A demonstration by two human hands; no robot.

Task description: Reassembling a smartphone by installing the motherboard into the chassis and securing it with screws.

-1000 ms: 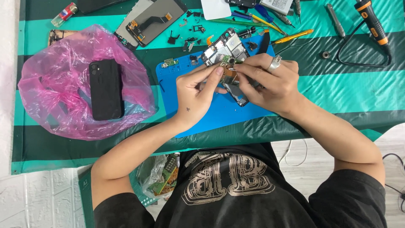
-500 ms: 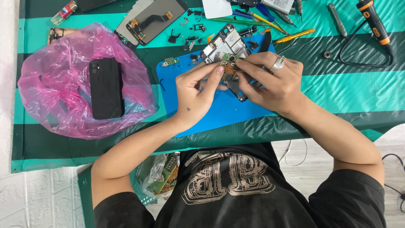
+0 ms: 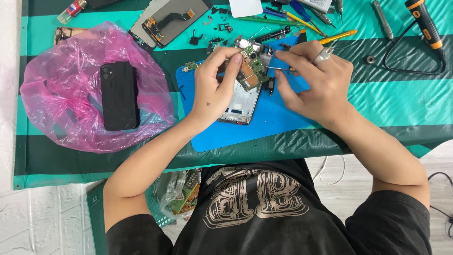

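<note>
Over the blue work mat (image 3: 283,118), on a table covered with a green striped cloth (image 3: 401,94), the person is working on an opened phone frame (image 3: 243,101). The left hand (image 3: 214,89) is closing its fingertips on a green circuit board (image 3: 252,71), lifting it at a tilt above the upper end of the frame. The right hand (image 3: 316,82), wearing a ring, is pinching a thin metal tool (image 3: 278,69) (tweezers or a fine pick, too small to tell) whose tip is meeting the board's right edge.

The risk, as I judge it, is twofold. The board is being gripped only at its edges, so a slip of the left fingertips could be dropping it onto the frame or among the loose small parts (image 3: 214,33) lying just beyond the mat. The tool tip is pressing right beside tiny components, and a sideways skid could be scratching the board or tearing a connector.

The board is sitting between the two hands, touching the left fingertips and just under the right index finger, while the frame is lying flat under the left palm. A black phone (image 3: 119,94) is resting on a pink plastic bag (image 3: 52,104), well apart to the left; an orange-handled tool (image 3: 424,23) is lying far right.
</note>
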